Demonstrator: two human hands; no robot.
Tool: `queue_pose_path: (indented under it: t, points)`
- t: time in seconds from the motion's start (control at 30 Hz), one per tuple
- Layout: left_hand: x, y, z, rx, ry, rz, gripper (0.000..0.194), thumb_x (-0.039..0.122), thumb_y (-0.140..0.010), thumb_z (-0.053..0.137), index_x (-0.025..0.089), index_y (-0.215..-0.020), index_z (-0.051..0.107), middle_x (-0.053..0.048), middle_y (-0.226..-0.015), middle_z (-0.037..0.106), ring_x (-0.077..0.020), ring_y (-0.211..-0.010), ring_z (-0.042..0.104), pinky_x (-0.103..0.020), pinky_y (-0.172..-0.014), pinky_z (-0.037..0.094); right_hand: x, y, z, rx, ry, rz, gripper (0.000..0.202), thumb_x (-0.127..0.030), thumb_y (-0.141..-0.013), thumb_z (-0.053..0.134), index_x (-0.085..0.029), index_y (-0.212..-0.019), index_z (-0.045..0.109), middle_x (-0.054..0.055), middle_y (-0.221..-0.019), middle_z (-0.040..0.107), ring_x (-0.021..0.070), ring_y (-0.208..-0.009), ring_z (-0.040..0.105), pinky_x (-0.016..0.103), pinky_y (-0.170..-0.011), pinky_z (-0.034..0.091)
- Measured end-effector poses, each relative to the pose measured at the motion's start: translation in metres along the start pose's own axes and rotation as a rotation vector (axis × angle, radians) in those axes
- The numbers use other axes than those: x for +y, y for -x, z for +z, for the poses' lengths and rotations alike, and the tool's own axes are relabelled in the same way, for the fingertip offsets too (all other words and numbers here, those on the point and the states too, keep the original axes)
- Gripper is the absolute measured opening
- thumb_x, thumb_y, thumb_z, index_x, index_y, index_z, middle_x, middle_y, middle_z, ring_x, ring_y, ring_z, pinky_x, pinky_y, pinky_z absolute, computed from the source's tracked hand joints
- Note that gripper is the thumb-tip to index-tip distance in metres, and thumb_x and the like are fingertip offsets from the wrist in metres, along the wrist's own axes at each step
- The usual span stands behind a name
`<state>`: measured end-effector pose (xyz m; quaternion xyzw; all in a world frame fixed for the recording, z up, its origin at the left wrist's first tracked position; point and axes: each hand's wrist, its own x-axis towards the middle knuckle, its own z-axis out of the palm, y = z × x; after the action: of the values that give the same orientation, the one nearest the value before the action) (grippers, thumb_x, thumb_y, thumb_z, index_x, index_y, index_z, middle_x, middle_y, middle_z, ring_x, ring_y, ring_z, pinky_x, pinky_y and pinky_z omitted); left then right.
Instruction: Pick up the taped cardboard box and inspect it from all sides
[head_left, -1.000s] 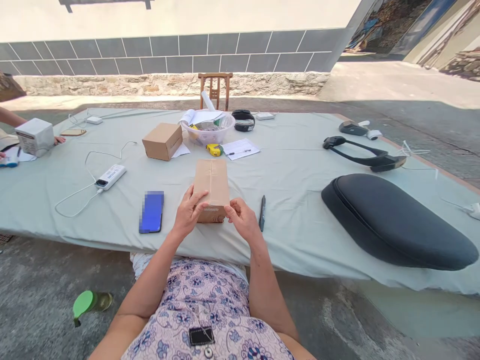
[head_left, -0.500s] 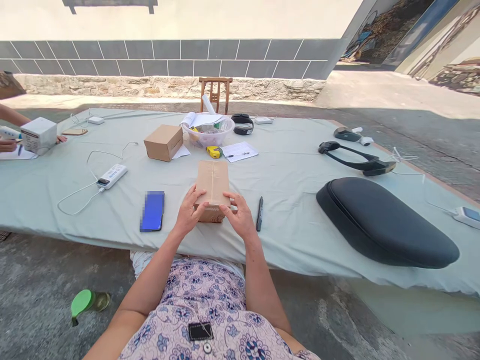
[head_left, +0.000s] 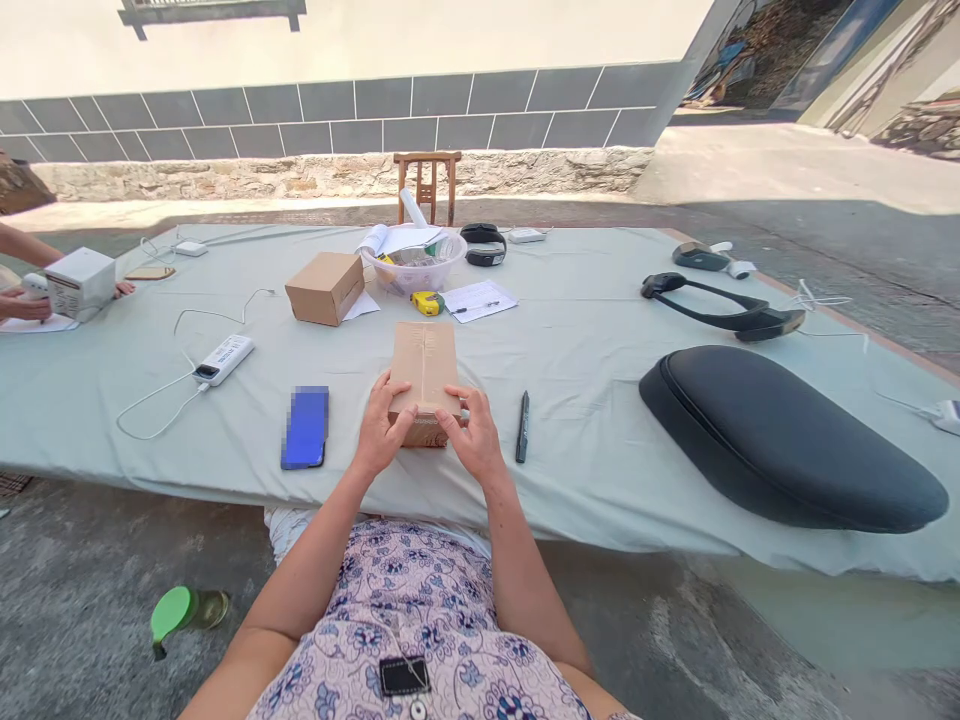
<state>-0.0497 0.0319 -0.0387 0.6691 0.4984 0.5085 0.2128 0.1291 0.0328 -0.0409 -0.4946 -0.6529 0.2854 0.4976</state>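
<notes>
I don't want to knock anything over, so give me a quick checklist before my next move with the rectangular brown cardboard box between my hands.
1. Left hand on the rectangular brown cardboard box: ok, touching its near left edge.
2. Right hand on the box: ok, touching its near right corner.
3. Slim black marker pen clear of the right hand: ok, lying apart to its right.
4. Flat rectangular phone with a blue screen clear of the left hand: ok, lying apart to its left.
5. Gap between the box and the yellow-and-black tape measure beyond: cannot tell; the box's far base is hidden.
6. Box's top seam taped: cannot tell.
</notes>
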Motion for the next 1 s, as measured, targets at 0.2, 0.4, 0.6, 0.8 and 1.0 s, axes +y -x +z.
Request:
queue_pose_path:
  t: [0.2, 0.4, 0.6, 0.8, 1.0]
  points:
    - [-0.004, 0.002, 0.000, -0.019, -0.009, 0.012, 0.037, 0.042, -0.094, 0.051, 0.023, -0.126, 0.056, -0.012, -0.147, 0.051, -0.0267, -0.149, 0.035, -0.048, -0.119, 0.034, 0.010, -0.001, 0.002, 0.017, -0.057, -0.028, 0.046, -0.059, -0.087, 0.057, -0.027, -0.120, 0.059, 0.010, -0.124, 0.055, 0.0211, -0.099, 0.058, 0.034, -0.072, 0.059]
    - [-0.008, 0.003, -0.001, -0.016, -0.030, 0.045, 0.040, 0.047, -0.096, 0.048, 0.024, -0.127, 0.056, -0.013, -0.146, 0.051, -0.0263, -0.150, 0.033, -0.048, -0.120, 0.033, 0.022, -0.003, 0.010, 0.058, -0.060, -0.098, 0.051, -0.064, -0.091, 0.045, -0.026, -0.121, 0.058, 0.011, -0.124, 0.053, 0.0226, -0.105, 0.057, 0.037, -0.080, 0.058]
    - [-0.013, 0.003, -0.005, -0.019, -0.034, 0.104, 0.044, 0.053, -0.096, 0.047, 0.025, -0.128, 0.056, -0.013, -0.142, 0.054, -0.0263, -0.151, 0.032, -0.048, -0.121, 0.031, 0.028, -0.006, 0.016, 0.097, -0.110, -0.140, 0.052, -0.064, -0.093, 0.040, -0.024, -0.121, 0.059, 0.011, -0.121, 0.054, 0.0245, -0.114, 0.055, 0.039, -0.084, 0.057]
    - [-0.019, 0.002, -0.007, -0.039, -0.031, 0.119, 0.047, 0.058, -0.097, 0.043, 0.025, -0.129, 0.055, -0.014, -0.146, 0.049, -0.0265, -0.151, 0.031, -0.048, -0.121, 0.031, 0.031, -0.005, 0.018, 0.123, -0.124, -0.161, 0.048, -0.060, -0.092, 0.046, -0.024, -0.120, 0.061, 0.011, -0.118, 0.056, 0.0231, -0.105, 0.057, 0.036, -0.078, 0.057]
    - [-0.028, -0.003, -0.015, -0.114, -0.060, 0.152, 0.050, 0.060, -0.096, 0.044, 0.026, -0.130, 0.055, -0.015, -0.153, 0.038, -0.0283, -0.147, 0.036, -0.050, -0.119, 0.034, 0.035, -0.005, 0.020, 0.147, -0.131, -0.225, 0.042, -0.055, -0.095, 0.046, -0.027, -0.122, 0.061, 0.010, -0.118, 0.057, 0.0223, -0.105, 0.058, 0.035, -0.076, 0.058]
